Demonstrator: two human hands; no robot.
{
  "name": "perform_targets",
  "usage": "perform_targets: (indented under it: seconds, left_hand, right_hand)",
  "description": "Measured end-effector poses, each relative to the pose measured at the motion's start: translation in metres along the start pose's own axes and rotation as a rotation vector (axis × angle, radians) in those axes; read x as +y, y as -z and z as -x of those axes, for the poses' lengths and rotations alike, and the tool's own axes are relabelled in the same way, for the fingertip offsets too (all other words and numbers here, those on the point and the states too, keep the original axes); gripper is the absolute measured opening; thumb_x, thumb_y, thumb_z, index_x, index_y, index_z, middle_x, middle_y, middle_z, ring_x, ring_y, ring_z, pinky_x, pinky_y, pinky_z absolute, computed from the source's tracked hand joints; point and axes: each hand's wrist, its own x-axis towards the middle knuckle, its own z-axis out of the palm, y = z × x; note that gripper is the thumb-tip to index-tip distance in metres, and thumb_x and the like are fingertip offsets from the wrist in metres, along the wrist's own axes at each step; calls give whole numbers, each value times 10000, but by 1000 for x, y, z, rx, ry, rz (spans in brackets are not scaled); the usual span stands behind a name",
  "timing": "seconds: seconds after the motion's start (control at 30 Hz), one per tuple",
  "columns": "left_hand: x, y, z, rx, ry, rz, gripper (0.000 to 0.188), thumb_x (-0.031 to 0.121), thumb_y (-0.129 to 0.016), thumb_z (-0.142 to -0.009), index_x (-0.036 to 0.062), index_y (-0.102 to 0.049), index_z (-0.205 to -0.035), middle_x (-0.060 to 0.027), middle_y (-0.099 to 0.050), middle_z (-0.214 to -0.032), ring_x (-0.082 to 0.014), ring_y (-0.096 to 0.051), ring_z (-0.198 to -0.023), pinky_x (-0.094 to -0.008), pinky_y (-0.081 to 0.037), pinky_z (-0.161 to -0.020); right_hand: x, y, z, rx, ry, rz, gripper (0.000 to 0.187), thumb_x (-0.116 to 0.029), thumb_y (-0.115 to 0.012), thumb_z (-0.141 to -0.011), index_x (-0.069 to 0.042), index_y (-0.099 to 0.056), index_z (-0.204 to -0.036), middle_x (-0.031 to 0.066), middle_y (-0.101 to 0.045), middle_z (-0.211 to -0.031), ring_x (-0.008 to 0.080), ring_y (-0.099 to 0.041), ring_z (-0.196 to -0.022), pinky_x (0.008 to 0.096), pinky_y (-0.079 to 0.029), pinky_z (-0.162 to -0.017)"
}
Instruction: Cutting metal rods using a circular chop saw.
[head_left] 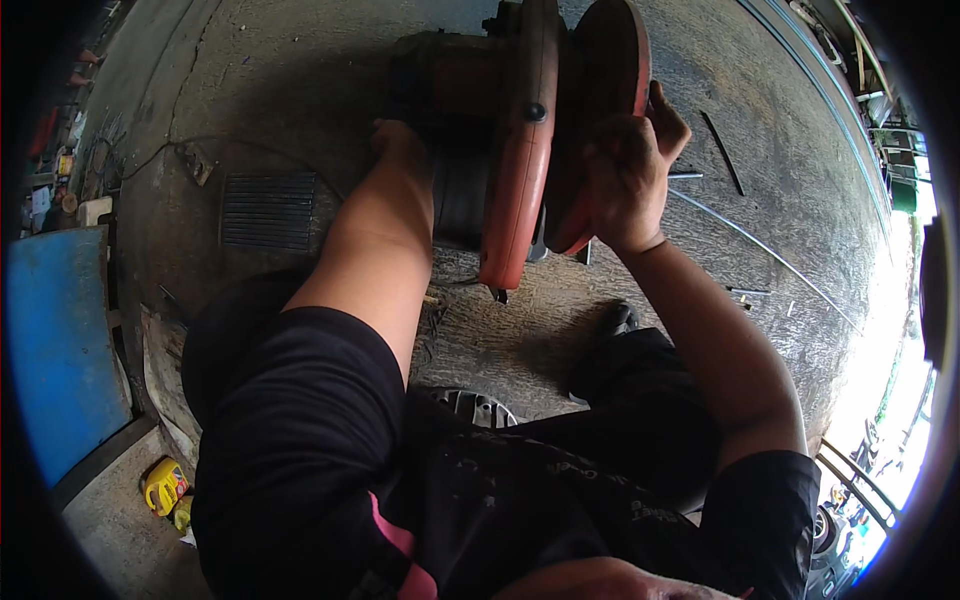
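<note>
In front of me stands a chop saw with a worn red blade guard (519,185) and a dark motor body (455,75) on its left. Beside the guard, on the right, is a large round disc (612,50) with a reddish edge. My right hand (635,178) is closed at the near right side of this disc, its fingers curled against the face and rim. On the saw's left side my left hand (397,138) reaches under the motor. Its fingers are hidden there, so their grip does not show.
A slotted metal grate (267,211) lies on the floor at left, near a dark cable. Thin metal rods (765,250) and a dark strip (723,152) lie at right. A blue panel (62,340) and a yellow container (165,486) stand far left. My shoe (622,318) is below the saw.
</note>
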Motion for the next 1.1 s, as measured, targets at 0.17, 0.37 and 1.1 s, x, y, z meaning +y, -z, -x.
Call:
perform_targets:
  seconds: [0.17, 0.37, 1.1]
  left_hand:
    - [41, 39, 4, -212, -215, 19, 426, 394, -431, -912, 111, -567, -1200, -93, -553, -1233, -244, -513, -1162, -406, -478, -869]
    - [25, 74, 48, -358, -189, 398, 378, 347, -501, -885, 160, -583, -1203, -65, -543, -1257, -240, -511, -1170, -426, -487, -858]
    - [-255, 269, 48, 327, 807, 2075, 279, 26, -484, -865, -108, -486, -1110, -209, -566, -1081, -328, -602, -938, -402, -592, -715]
  right_hand:
    - [15, 4, 9, -9, -22, 56, 250, -35, -586, -701, -58, -563, -949, 267, -460, -1197, 432, -232, -1265, 509, -307, -985]
    - [22, 9, 13, -13, -74, 72, 244, -43, -593, -701, -76, -567, -942, 282, -369, -1264, 435, -236, -1262, 507, -308, -990]
    - [17, 12, 2, 30, -142, 264, 433, -177, -605, -808, -84, -423, -1190, 236, -387, -1218, 408, -344, -1181, 454, -314, -1001]
